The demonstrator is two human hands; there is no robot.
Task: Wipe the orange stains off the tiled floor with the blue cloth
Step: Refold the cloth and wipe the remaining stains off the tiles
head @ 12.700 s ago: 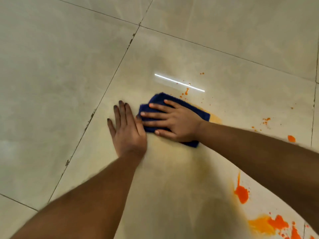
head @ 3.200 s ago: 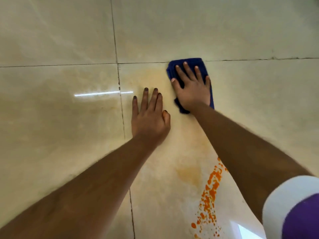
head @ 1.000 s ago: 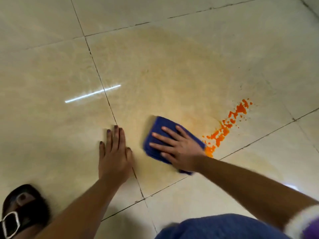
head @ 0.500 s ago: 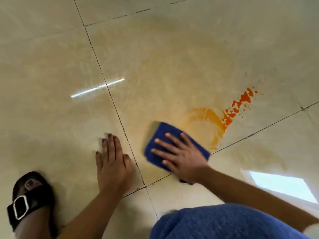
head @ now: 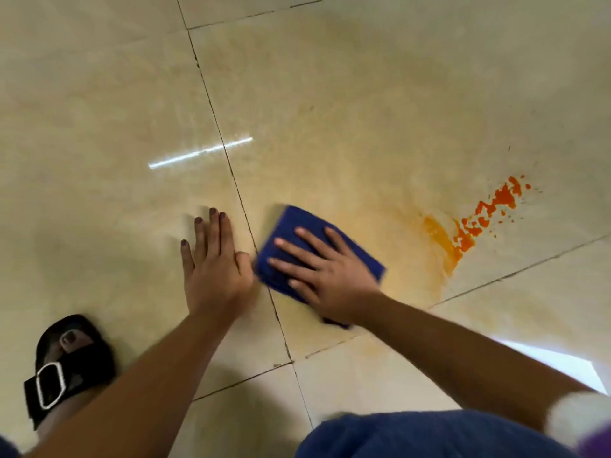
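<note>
The right hand [head: 330, 272] lies flat on the blue cloth [head: 299, 233], its grip spread: four straight fingers fan out toward the upper left over the fabric and the thumb lies along the cloth's near edge, pressing rather than pinching. The forearm runs back to the lower right, where a white cuff [head: 575, 421] blurs at the frame's edge. The left hand [head: 215, 269] rests palm down on the tiled floor [head: 330, 94] just left of the cloth, fingers straight and close together, pointing away from the person (the nails are dark). Its thumb side touches, or nearly touches, the cloth's left edge; blur there makes it hard to tell which.

The folded cloth sits just right of a dark grout line [head: 231, 180] that runs from the top of the view down between the two hands. Well to its right, a trail of bright orange stains [head: 489, 209] speckles the tile, with a paler smeared streak [head: 439, 239] just beside them and a faint yellowish haze across the tile around the cloth.

The floor is glossy beige tile, and a thin white light reflection [head: 198, 153] crosses the grout line above the hands. At the lower left corner a foot in a black sandal [head: 62, 368] with a silver buckle stands on the floor. Blue fabric [head: 429, 434] fills the bottom edge, and a bright patch of light [head: 558, 361] shows beside the right forearm.
</note>
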